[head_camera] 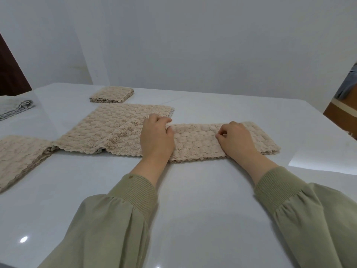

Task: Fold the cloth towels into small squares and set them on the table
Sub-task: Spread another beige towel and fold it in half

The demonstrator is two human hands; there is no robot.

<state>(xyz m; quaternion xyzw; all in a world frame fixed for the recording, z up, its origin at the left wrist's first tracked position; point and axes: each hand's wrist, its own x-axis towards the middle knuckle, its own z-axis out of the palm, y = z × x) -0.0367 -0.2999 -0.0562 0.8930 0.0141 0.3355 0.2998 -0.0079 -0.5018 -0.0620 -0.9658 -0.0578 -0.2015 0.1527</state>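
Observation:
A beige towel folded into a long strip (197,141) lies across the middle of the white table (193,200). My left hand (156,136) sits at the strip's left end with thumb and fingers pinching its upper corner. My right hand (234,138) rests on the strip right of centre, fingers curled, pinching the fabric. To the left an unfolded beige towel (116,126) lies flat, its right edge under my left hand. At the far left back sits a beige towel folded into a small square (112,94).
A stack of beige towels (19,157) lies at the table's left edge. A grey cloth (15,109) lies at the far left. A white wall stands close behind the table. A brown piece of furniture (343,111) stands beyond the table's right corner.

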